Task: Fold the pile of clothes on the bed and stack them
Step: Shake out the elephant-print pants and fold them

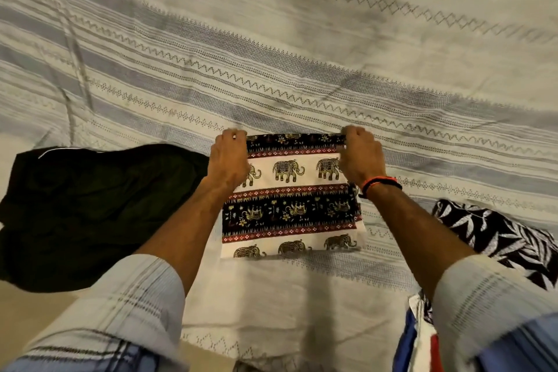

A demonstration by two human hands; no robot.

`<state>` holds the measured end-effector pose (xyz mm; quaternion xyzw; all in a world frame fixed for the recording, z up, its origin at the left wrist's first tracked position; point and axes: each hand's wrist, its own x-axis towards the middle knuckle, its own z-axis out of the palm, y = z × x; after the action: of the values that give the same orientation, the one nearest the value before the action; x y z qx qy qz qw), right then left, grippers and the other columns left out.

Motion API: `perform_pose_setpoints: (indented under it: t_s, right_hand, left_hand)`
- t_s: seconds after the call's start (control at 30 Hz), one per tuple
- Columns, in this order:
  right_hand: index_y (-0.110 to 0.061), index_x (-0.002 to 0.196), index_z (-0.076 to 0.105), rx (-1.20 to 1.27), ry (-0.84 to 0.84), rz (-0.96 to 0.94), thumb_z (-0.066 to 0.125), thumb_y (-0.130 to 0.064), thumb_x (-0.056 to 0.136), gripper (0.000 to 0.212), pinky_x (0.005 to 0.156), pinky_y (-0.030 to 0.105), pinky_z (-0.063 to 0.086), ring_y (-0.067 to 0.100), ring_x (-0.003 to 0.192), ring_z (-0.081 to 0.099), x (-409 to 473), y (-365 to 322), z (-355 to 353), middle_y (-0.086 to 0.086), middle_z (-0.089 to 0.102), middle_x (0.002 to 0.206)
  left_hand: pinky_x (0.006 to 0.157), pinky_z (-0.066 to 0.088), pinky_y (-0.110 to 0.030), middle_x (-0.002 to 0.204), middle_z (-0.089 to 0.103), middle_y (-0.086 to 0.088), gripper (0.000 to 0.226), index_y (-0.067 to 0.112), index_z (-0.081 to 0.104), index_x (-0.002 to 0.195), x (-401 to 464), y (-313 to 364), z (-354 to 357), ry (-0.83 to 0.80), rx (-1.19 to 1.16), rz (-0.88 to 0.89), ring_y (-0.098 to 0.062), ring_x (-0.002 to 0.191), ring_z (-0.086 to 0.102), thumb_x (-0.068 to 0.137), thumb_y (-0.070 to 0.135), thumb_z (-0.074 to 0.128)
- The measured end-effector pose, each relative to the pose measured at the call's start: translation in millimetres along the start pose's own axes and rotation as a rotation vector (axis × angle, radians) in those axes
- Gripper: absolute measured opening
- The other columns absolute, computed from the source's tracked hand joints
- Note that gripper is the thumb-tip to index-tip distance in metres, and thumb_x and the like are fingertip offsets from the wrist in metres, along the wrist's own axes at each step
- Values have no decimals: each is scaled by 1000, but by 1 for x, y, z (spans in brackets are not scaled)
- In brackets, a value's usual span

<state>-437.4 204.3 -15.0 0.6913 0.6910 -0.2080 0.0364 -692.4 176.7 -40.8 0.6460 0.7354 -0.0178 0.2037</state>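
An elephant-print cloth in black, white and red bands lies folded into a rectangle on the bed, just ahead of me. My left hand grips its far left corner and my right hand grips its far right corner, fingers curled over the far edge. A dark, nearly black garment lies loosely spread to the left, touching my left forearm. A black-and-white leaf-print garment lies to the right, partly hidden by my right sleeve.
The bed is covered by a cream and blue-grey striped bedspread that stretches far ahead. A red, white and blue cloth shows at the lower right by the bed's near edge. Floor shows at lower left.
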Motion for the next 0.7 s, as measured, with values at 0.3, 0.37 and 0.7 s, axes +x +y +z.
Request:
perform_pose_setpoints:
  t_s: [0.3, 0.37, 0.7]
  right_hand:
    - [-4, 136, 45, 137, -356, 145, 62, -20, 93, 49, 107, 47, 44, 34, 123, 50, -30, 18, 57, 19, 51, 136]
    - [-2, 140, 38, 155, -325, 230, 65, -23, 92, 59, 110, 47, 41, 36, 128, 45, -35, 24, 70, 22, 42, 141]
    - [-6, 130, 41, 581, -190, 605, 86, -41, 70, 83, 102, 40, 48, 27, 115, 55, -44, 38, 97, 7, 54, 121]
  left_hand:
    - [108, 42, -44, 139, 44, -15, 51, 9, 47, 135, -38, -16, 66, -240, -150, -168, -30, 126, 45, 88, 13, 65]
    - [110, 40, -44, 144, 36, -18, 60, 8, 43, 138, -47, -15, 74, -187, -243, -306, -32, 129, 41, 85, 14, 71]
    - [91, 51, -34, 114, 63, -4, 74, 8, 45, 125, -58, -23, 97, -142, -807, -726, -21, 104, 61, 68, 25, 89]
